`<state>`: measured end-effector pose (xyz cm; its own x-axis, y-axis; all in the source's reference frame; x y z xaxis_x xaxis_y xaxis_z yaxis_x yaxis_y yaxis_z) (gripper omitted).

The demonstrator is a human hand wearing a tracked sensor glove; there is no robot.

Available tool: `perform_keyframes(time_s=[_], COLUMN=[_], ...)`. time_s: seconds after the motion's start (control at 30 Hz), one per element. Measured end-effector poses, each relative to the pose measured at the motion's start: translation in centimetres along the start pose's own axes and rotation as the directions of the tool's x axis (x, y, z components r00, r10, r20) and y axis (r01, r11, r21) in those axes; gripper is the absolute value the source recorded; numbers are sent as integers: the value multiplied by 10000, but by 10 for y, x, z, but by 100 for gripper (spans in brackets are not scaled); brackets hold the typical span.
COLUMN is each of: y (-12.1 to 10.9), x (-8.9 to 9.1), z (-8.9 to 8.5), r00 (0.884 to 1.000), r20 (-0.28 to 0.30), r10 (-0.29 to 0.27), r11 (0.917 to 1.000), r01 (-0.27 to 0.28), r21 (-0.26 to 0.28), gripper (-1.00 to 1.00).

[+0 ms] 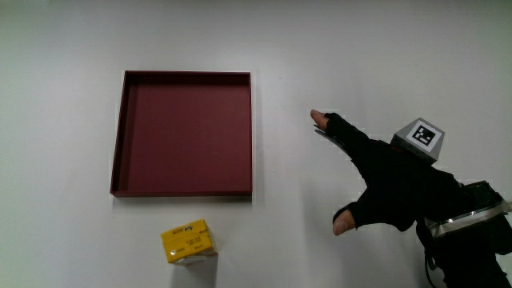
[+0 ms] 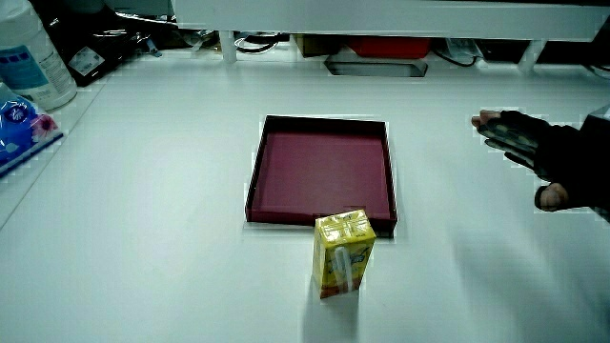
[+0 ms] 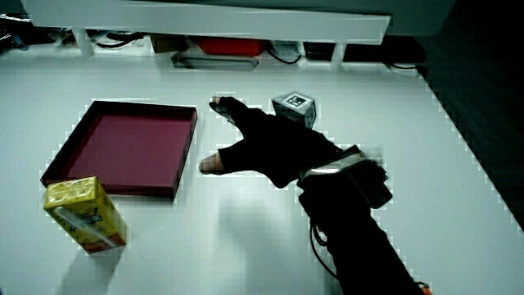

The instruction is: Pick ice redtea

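A: Main view first: where is the hand [image 1: 400, 188]?

B: Over bare table [image 1: 336, 48], beside the dark red tray [image 1: 182, 192] and clear of it. Its fingers are spread apart, thumb stretched out wide, and they grasp nothing. The patterned cube [image 1: 420, 136] sits on its back.

A: And the drink?

B: The yellow carton [image 1: 189, 243] stands upright on the table, well apart from the hand, with the tray's nearest corner lying roughly between the two. It is nearer to the person than the tray, just off the tray's near wall, and a little nearer to the person than the hand too.

A: Do the other cameras agree?

B: Yes. In a side view the hand [image 2: 548, 157] hovers flat above the table with fingers splayed, and the carton [image 2: 342, 253] stands just before the tray [image 2: 320, 221]. In a side view the hand [image 3: 270, 147] reaches in past the tray's corner [image 3: 184, 156], forearm [image 3: 352, 221] trailing back toward the person, while the carton [image 3: 84, 215] stands by the tray's other near corner.
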<state>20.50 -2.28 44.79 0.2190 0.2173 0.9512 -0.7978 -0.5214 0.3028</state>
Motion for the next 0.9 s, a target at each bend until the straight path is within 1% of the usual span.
perform_keyframes(time_s=[0.07, 0.17, 0.2, 0.27, 0.3, 0.33, 0.37, 0.4, 0.43, 0.47, 0.5, 0.53, 0.57, 0.63, 0.67, 0.7, 0.73, 0.77, 0.83, 0.87, 0.9], y=[2, 8, 11, 17, 20, 22, 24, 27, 28, 31, 34, 37, 40, 47, 51, 54, 57, 60, 66, 70, 73], x=[1, 4, 3, 5, 4, 5, 6, 5, 5, 5, 5, 8, 10, 9, 15, 14, 16, 17, 17, 20, 22], z=[-2, -8, -12, -19, -23, -25, -27, -30, -33, -37, -40, -43, -47, -56, -58, -63, -66, -70, -78, -81, -85], r00=[10000, 9988, 9975, 9973, 9982, 9986, 9985, 9987, 9970, 9956, 9949, 9950, 9939, 9937, 9954, 9948, 9956, 9949, 9935, 9954, 9962], r20=[-49, -100, -221, -394, -368, -118, -15, -183, -214, -415, -487, -474, -447, -591, -301, -496, -461, -387, -739, -444, -488], r10=[-57, -478, -673, -611, -467, -519, -544, -477, -739, -843, -883, -884, -1007, -957, -914, -885, -813, -933, -865, -851, -721], r11=[9999, 9984, 9971, 9964, 9968, 9960, 9957, 9959, 9940, 9918, 9903, 9899, 9865, 9844, 9840, 9821, 9815, 9794, 9753, 9745, 9732], r01=[57, 475, 664, 587, 443, 509, 541, 461, 719, 798, 824, 825, 939, 857, 856, 788, 719, 847, 693, 739, 596], r21=[-101, -292, -374, -609, -660, -736, -745, -779, -818, -999, -1116, -1155, -1338, -1535, -1561, -1712, -1776, -1836, -2098, -2116, -2223], gripper=[0, 0, 0, 0, 0, 0, 0, 0, 0, 0, 0, 0, 0, 0, 0, 0, 0, 0, 0, 0, 0])
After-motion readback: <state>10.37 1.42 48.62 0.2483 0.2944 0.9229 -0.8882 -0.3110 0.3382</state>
